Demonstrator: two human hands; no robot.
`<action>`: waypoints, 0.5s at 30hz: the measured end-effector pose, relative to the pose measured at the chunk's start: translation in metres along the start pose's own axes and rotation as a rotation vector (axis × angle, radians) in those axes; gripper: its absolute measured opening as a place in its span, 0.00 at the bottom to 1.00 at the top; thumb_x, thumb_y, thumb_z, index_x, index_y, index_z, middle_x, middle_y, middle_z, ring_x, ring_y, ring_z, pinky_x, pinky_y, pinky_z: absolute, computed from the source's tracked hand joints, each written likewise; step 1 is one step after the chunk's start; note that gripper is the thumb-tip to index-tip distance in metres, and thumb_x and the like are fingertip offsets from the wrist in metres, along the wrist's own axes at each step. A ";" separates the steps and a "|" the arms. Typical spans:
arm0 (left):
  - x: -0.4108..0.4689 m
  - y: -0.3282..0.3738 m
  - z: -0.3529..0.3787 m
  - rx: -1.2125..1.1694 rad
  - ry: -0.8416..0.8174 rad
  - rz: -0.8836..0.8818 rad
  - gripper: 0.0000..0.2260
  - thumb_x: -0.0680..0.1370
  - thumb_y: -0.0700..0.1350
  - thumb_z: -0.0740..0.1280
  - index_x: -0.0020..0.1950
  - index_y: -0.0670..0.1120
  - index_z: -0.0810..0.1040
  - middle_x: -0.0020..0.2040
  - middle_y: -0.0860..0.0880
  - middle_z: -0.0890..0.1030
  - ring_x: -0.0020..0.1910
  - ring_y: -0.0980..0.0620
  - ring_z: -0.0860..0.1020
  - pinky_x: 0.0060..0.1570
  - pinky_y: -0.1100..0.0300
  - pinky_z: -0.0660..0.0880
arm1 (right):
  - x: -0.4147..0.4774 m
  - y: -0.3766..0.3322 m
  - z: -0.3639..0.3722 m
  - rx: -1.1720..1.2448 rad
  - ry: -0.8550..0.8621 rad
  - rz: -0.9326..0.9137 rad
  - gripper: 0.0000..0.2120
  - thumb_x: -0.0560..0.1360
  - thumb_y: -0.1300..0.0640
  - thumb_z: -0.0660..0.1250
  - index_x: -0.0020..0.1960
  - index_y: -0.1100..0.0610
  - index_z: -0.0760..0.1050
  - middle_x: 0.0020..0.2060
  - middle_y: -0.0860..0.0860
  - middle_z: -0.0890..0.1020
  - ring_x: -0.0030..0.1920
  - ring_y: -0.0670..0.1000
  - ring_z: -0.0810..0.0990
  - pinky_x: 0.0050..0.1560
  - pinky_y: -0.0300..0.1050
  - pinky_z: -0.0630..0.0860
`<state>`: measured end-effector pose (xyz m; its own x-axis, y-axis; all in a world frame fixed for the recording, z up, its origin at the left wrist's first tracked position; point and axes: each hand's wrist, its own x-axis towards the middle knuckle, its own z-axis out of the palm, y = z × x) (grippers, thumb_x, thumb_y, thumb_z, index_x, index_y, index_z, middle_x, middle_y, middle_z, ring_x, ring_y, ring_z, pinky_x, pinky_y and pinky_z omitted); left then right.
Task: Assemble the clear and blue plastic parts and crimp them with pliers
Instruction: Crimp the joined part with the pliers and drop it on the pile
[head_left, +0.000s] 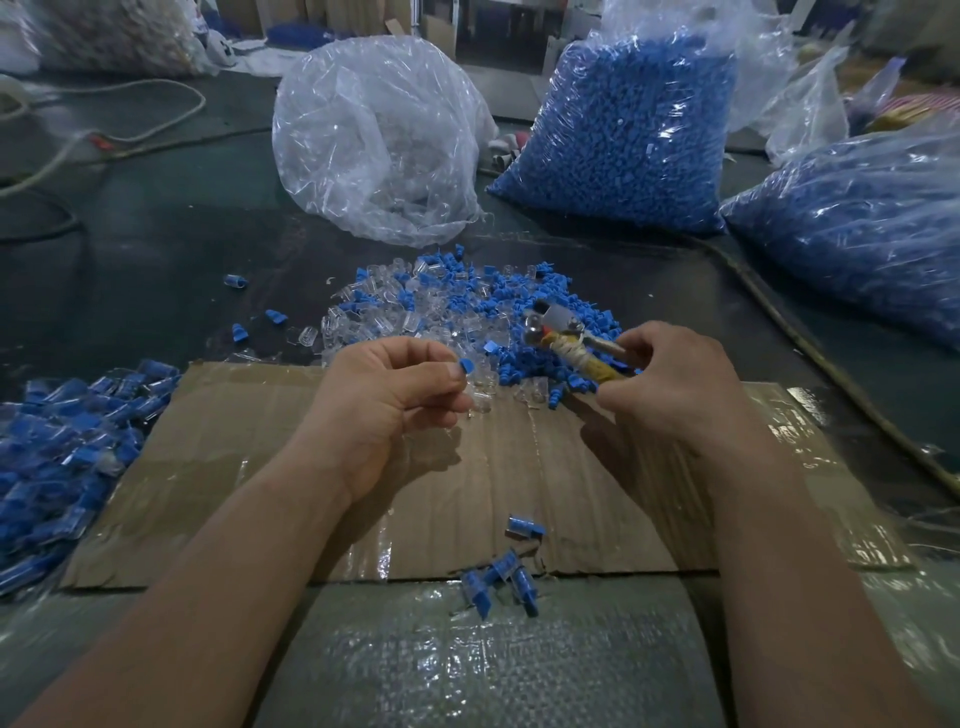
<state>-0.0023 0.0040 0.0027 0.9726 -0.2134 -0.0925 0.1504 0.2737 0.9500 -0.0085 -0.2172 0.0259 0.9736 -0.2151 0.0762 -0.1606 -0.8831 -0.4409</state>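
Blue part (466, 366) is pinched at the tips of L thumb & forefinger, held just above the far edge of the cardboard sheet (571, 467). A clear part (480, 399) sits right under those tips; can't tell if it's gripped or lying on the sheet. Left hand (384, 395): other fingers curled in, wrist off the board. Right hand (670, 384) is wrapped round the taped handles of the pliers (566, 343), head pointing up-left over the parts; can't tell how wide the jaws stand. Hands are apart, w/ a small gap between blue part & pliers.

Just beyond both hands is the loose pile (467, 306) of clear & blue parts, spilling onto the sheet's far edge. Middle of the sheet btwn the forearms is bare. A few joined pieces (504, 571) lie at its near edge. The joined heap (67, 441) lies off the L edge. Further back are the clear bag (379, 140) & blue bag (623, 130), and a 2nd blue bag (857, 223) far R.
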 end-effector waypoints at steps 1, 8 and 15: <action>0.000 -0.001 0.000 -0.017 0.008 0.007 0.08 0.62 0.37 0.69 0.39 0.40 0.76 0.29 0.47 0.80 0.28 0.53 0.80 0.27 0.67 0.75 | 0.000 -0.001 -0.001 0.030 0.030 -0.019 0.17 0.62 0.56 0.73 0.50 0.52 0.74 0.43 0.49 0.76 0.43 0.50 0.74 0.42 0.43 0.68; 0.003 -0.002 -0.002 -0.079 0.060 0.076 0.07 0.64 0.37 0.67 0.41 0.40 0.75 0.31 0.47 0.81 0.31 0.53 0.81 0.31 0.66 0.77 | -0.008 -0.009 0.004 0.134 0.235 -0.203 0.17 0.66 0.69 0.67 0.51 0.54 0.74 0.42 0.49 0.76 0.46 0.53 0.76 0.47 0.52 0.74; 0.003 -0.001 0.000 -0.074 0.098 0.207 0.04 0.70 0.35 0.65 0.42 0.41 0.74 0.31 0.50 0.81 0.32 0.55 0.81 0.32 0.66 0.77 | -0.014 -0.022 0.017 0.014 0.248 -0.388 0.13 0.68 0.63 0.71 0.50 0.54 0.73 0.44 0.45 0.73 0.49 0.51 0.75 0.61 0.55 0.65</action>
<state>0.0005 0.0027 0.0015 0.9961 -0.0546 0.0700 -0.0449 0.3707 0.9277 -0.0154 -0.1873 0.0190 0.8929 0.0353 0.4488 0.2117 -0.9127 -0.3495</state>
